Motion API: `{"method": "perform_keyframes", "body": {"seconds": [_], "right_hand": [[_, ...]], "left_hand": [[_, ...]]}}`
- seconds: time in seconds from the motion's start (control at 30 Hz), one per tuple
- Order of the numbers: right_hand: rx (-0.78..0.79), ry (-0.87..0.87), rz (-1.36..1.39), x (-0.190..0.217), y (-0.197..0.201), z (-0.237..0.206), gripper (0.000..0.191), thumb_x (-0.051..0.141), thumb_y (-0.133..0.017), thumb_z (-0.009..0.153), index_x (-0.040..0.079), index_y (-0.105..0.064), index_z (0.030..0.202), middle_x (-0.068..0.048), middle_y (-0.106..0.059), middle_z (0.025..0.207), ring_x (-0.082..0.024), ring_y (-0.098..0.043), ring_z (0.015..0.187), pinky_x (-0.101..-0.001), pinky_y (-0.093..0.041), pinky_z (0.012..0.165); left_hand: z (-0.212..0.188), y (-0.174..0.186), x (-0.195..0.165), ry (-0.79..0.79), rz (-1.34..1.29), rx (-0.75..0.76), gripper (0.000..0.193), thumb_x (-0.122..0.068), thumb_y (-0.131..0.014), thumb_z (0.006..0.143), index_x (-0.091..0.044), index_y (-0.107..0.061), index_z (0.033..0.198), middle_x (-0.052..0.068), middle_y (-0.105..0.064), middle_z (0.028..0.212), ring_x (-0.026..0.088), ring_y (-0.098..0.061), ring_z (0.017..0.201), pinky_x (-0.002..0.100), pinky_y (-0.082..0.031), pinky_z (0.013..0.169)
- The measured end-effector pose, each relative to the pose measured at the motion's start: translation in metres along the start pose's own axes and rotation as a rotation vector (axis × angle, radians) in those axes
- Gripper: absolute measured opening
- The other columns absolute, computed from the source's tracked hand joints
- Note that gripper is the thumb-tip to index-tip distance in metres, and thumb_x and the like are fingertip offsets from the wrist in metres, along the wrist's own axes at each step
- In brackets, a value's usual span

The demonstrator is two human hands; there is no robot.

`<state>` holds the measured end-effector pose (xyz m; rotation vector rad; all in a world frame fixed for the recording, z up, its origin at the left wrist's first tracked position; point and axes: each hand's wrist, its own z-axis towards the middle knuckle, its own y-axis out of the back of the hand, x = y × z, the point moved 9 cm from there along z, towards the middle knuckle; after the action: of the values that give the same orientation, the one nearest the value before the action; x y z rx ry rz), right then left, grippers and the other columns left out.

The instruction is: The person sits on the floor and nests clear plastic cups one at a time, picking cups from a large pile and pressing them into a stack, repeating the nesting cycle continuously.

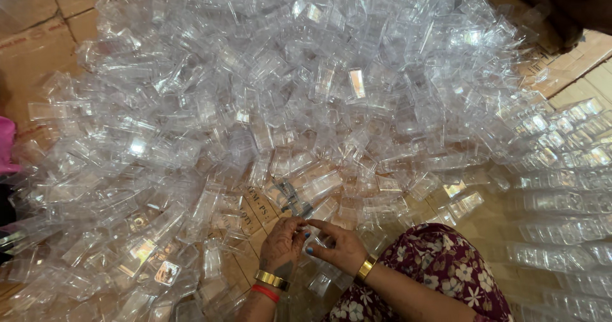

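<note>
left hand (282, 244) and right hand (339, 247) pinch one clear plastic piece (313, 236) together (heap of clear plastic pieces (306, 93) beyond).

- My left hand (282, 244) and right hand (338, 247) cover most of the clear piece (313, 236); its shape is unreadable.
- Pile (287, 105) cut off at the top edge.
- Pink thing (6, 145) cropped at left.

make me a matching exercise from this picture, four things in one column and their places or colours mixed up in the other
Things:
1. big heap of clear plastic pieces
2. neat rows of clear pieces
3. pink thing
4. left hand

Places or colours:
A. at the left edge
B. wears a gold and a red bangle
C. fills the middle and top
D. along the right side

Pairs: 1-C, 2-D, 3-A, 4-B
</note>
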<state>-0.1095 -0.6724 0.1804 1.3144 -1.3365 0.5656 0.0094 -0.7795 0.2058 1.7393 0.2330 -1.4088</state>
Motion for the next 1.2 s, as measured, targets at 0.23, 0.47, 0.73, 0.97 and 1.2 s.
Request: {"method": "perform_keyframes", "body": {"seconds": [0.23,0.47,0.73,0.97,1.2], "right_hand": [[0.06,-0.048,0.119,-0.037,-0.009,0.005,0.068,0.029,-0.079,0.083,0.024,-0.058,0.148,-0.008,-0.071,0.105,-0.014,-0.066,0.089,-0.0313,-0.058,0.082],[0.222,-0.136,0.661,-0.06,-0.023,0.018,0.05,0.026,-0.061,0.099,0.013,-0.054,0.147,0.001,-0.061,0.142,-0.01,-0.06,0.123,-0.0279,-0.05,0.105],[0.453,-0.238,1.147,-0.018,-0.028,0.006,0.082,0.059,-0.056,0.094,0.018,-0.031,0.162,-0.019,-0.065,0.127,-0.027,-0.071,0.103,-0.0406,-0.064,0.083],[0.566,-0.225,1.309,0.015,-0.023,-0.006,0.093,0.068,-0.058,0.087,0.024,-0.023,0.161,-0.018,-0.064,0.122,-0.028,-0.074,0.097,-0.0364,-0.066,0.065],[0.585,-0.139,1.1,-0.001,-0.028,-0.004,0.091,0.054,-0.065,0.097,0.015,-0.021,0.166,-0.018,-0.056,0.141,-0.029,-0.064,0.12,-0.0419,-0.063,0.091]], "left_hand": [[0.001,-0.005,0.041,0.12,-0.543,-0.143,0.032,-0.004,-0.057,0.094,-0.01,-0.06,0.125,-0.001,-0.068,0.112,0.008,-0.066,0.1,0.027,-0.059,0.081],[0.005,0.026,0.042,0.029,-0.846,-0.353,0.025,-0.012,-0.062,0.103,-0.003,-0.059,0.126,0.006,-0.067,0.105,0.011,-0.065,0.087,0.028,-0.056,0.078],[0.0,0.069,0.046,-0.068,-0.932,-0.614,0.039,-0.017,-0.066,0.103,-0.004,-0.05,0.136,0.009,-0.069,0.1,0.014,-0.064,0.079,0.029,-0.055,0.078],[-0.001,0.074,0.044,-0.047,-0.956,-0.641,0.04,-0.016,-0.064,0.102,-0.005,-0.046,0.137,0.007,-0.068,0.103,0.015,-0.067,0.083,0.033,-0.059,0.083],[0.009,0.042,0.029,-0.002,-0.877,-0.399,0.025,-0.012,-0.062,0.101,-0.003,-0.061,0.124,0.006,-0.07,0.102,0.014,-0.068,0.084,0.031,-0.058,0.071]]}}
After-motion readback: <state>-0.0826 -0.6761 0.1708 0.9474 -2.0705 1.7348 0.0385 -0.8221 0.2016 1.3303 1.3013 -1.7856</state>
